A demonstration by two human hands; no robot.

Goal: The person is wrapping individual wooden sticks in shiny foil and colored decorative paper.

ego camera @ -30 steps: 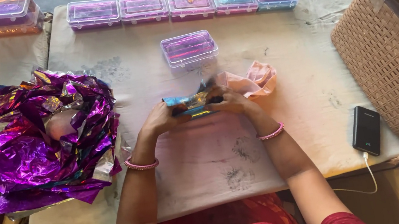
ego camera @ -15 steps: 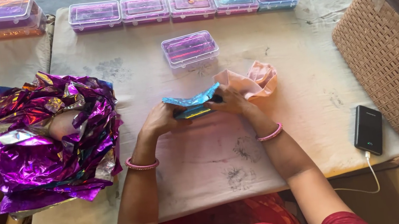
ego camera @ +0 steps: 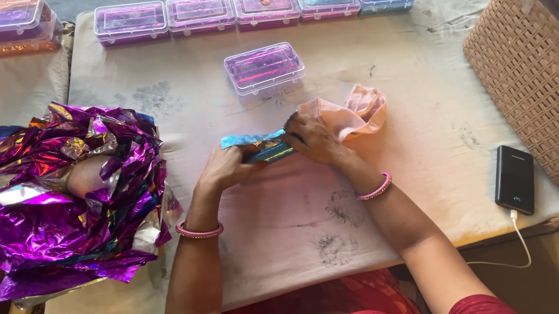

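Blue foil strip [ego camera: 253, 141] pinched between left hand [ego camera: 224, 170], right hand [ego camera: 312, 139], above table [ego camera: 392, 73]

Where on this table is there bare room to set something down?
Bare cloth lies between the single clear box and the wicker basket, and near the front edge between both forearms. Crowded: the purple foil heap and the back row of boxes.

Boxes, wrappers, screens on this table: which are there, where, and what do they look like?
Five clear boxes: row along far edge, purple contents.
Single clear box: mid-table, rectangular.
Foil pile: left, crinkled purple.
Blue foil packet: between left hand and right hand.
Black device: right, cabled.
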